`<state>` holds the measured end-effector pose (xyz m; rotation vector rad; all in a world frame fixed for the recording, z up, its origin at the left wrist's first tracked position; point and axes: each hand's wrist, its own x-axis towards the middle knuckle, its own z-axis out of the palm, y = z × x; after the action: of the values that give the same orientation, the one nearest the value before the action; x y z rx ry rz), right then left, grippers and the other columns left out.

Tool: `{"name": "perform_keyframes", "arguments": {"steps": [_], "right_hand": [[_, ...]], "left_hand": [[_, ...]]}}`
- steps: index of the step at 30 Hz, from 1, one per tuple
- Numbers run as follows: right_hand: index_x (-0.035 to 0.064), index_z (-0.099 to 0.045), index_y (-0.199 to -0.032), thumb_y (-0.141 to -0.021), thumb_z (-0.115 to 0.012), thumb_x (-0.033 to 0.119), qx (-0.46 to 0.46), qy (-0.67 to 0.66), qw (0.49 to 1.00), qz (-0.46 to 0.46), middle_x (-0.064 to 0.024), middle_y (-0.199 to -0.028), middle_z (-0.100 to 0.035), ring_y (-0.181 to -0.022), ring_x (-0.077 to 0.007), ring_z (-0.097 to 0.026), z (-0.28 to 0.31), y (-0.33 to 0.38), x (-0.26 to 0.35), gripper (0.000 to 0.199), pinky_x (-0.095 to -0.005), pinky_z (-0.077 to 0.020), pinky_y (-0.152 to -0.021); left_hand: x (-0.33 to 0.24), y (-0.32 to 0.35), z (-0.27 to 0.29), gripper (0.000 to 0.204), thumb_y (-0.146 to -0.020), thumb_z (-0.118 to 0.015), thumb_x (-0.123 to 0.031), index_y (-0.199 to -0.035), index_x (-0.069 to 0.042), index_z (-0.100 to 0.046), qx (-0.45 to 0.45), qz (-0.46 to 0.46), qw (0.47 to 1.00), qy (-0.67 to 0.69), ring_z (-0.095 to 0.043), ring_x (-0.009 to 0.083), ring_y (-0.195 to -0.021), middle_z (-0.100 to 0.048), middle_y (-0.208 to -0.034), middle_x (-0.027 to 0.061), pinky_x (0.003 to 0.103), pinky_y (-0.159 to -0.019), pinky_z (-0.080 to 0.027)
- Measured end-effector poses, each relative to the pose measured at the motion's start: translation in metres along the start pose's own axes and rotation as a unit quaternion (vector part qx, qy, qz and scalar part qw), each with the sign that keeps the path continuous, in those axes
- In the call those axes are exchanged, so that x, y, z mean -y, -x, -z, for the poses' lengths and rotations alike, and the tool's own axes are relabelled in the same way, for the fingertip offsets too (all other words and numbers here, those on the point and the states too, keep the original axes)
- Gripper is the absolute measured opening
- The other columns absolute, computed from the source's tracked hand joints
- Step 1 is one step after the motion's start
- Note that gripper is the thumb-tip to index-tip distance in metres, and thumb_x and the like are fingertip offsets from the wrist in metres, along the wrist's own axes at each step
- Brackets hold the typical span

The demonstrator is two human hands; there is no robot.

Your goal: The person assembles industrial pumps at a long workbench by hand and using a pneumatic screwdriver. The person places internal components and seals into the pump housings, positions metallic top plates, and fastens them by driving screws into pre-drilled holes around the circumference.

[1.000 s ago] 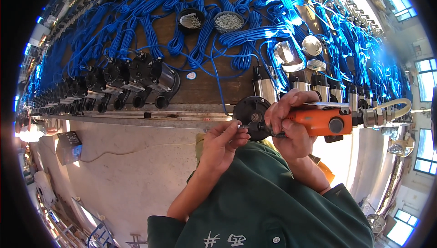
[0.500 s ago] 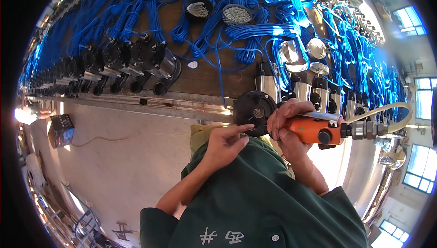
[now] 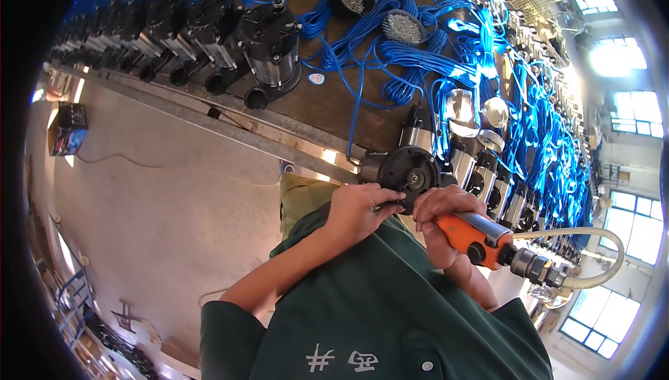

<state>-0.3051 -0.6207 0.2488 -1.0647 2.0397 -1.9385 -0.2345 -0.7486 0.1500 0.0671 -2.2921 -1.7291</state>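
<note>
My right hand (image 3: 446, 223) is wrapped round an orange air screwdriver (image 3: 468, 239), which has a hose fitting at its back end. The tool's front end is hidden by my fingers. Right before me, at the table edge, a pump (image 3: 411, 171) lies with its round black end and central shaft turned toward me. My left hand (image 3: 357, 214) is closed in a pinch at the lower rim of that black end. What its fingertips hold, if anything, is too small and covered to make out.
Upright pumps (image 3: 268, 49) stand along the table at left; more lie in a row at right. Bundles of blue cable (image 3: 418, 59) cover the table. Two bowls of small metal parts (image 3: 403, 28) sit among them. A pale air hose (image 3: 613, 240) loops at right.
My left hand has gone from a stretched forefinger and spread thumb to a closed pinch at the pump's end. The screwdriver's back end has swung downward. The view has turned.
</note>
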Motion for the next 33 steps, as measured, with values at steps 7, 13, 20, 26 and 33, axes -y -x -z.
{"name": "perform_keyframes", "arguments": {"steps": [7,13,20,26,33], "right_hand": [[0.0016,-0.056,-0.085,-0.061,-0.057,-0.010,-0.050,-0.088,0.995,-0.005,-0.0078,-0.072,-0.060,-0.064,-0.0186,-0.062,-0.006,0.007,-0.010,0.027,-0.0287,-0.0529,-0.062],[-0.0024,-0.054,-0.097,-0.065,-0.058,-0.005,0.005,-0.038,0.999,0.004,-0.0138,-0.077,-0.060,-0.065,-0.0178,-0.061,0.009,0.001,-0.002,0.032,-0.0270,-0.0519,-0.057],[0.0007,-0.047,-0.100,-0.067,-0.054,-0.008,-0.042,-0.120,0.992,0.001,-0.0138,-0.081,-0.056,-0.066,-0.0191,-0.057,0.013,-0.001,-0.011,0.035,-0.0264,-0.0503,-0.057],[0.0016,-0.046,-0.108,-0.075,-0.056,0.006,-0.078,-0.189,0.978,0.037,-0.0109,-0.081,-0.050,-0.052,-0.0128,-0.048,0.011,-0.024,0.009,0.035,-0.0309,-0.0441,-0.056],[0.0011,-0.045,-0.107,-0.072,-0.048,0.005,-0.153,-0.268,0.949,0.066,-0.0113,-0.084,-0.049,-0.051,-0.0123,-0.046,0.013,-0.051,0.014,0.035,-0.0315,-0.0445,-0.057]], "left_hand": [[-0.001,0.002,0.000,0.023,-0.069,-0.077,-0.011,-0.092,-0.013,-0.073,-0.021,0.002,1.000,-0.002,-0.059,0.0231,-0.061,-0.061,-0.067,0.0060,0.031,-0.056,-0.047],[0.004,0.013,0.010,0.014,-0.082,-0.067,-0.005,-0.095,-0.002,-0.063,-0.121,0.270,0.918,0.266,-0.052,0.0098,-0.064,-0.054,-0.071,-0.0004,0.023,-0.058,-0.042],[0.039,0.014,0.037,0.020,-0.096,-0.043,-0.008,-0.111,0.000,-0.052,-0.228,0.359,0.713,0.558,-0.060,0.0188,-0.077,-0.062,-0.092,0.0124,0.030,-0.070,-0.052],[-0.002,-0.005,0.042,0.021,-0.101,-0.038,-0.017,-0.106,-0.001,-0.050,-0.110,0.316,0.753,0.567,-0.064,0.0224,-0.070,-0.065,-0.096,0.0203,0.031,-0.062,-0.052],[-0.030,-0.035,0.028,0.027,-0.098,-0.049,-0.029,-0.093,-0.004,-0.058,0.011,0.349,0.724,0.594,-0.059,0.0175,-0.058,-0.066,-0.080,0.0143,0.025,-0.045,-0.040]]}}
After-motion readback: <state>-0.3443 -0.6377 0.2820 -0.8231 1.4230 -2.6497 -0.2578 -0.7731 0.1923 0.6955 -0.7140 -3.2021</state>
